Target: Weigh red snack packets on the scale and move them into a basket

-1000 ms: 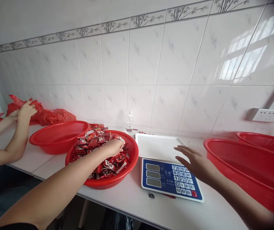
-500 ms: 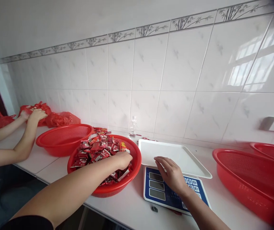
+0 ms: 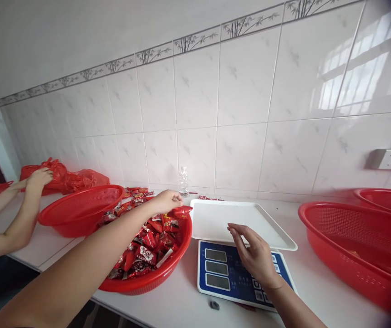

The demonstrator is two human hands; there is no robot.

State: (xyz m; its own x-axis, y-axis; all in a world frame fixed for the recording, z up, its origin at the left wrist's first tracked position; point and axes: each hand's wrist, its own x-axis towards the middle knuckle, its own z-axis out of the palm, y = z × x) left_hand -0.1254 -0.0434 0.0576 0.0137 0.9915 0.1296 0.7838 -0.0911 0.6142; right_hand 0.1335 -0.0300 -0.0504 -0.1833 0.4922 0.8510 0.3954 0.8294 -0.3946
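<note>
My left hand (image 3: pixel 167 202) is above the right rim of a red plastic basket (image 3: pixel 178 248). Its fingers are pinched on a small red snack packet (image 3: pixel 182 212), which hangs just below the fingertips. Many similar red wrapped packets (image 3: pixel 145 255) fill the basket under my left forearm. My right hand (image 3: pixel 255 255) hovers over a blue and white digital scale (image 3: pixel 214 291), fingers loosely bent and thumb slightly apart, with nothing visible in them. Behind its fingertips lies the scale's white tray (image 3: pixel 222 216), bare on top. The hand and wrist cover part of the keypad.
A second red basket (image 3: pixel 79 212) stands to the left, and red baskets (image 3: pixel 348 237) are at the right. By the wall are a clear bottle (image 3: pixel 183 182) and loose packets (image 3: pixel 137 192). Far left, another person's hands (image 3: pixel 40 177) touch red plastic bags (image 3: pixel 86 180).
My left hand has risen out of the packets toward the basket's far rim, now with a red packet. My right hand stays over the scale. The camera view has shifted slightly.
</note>
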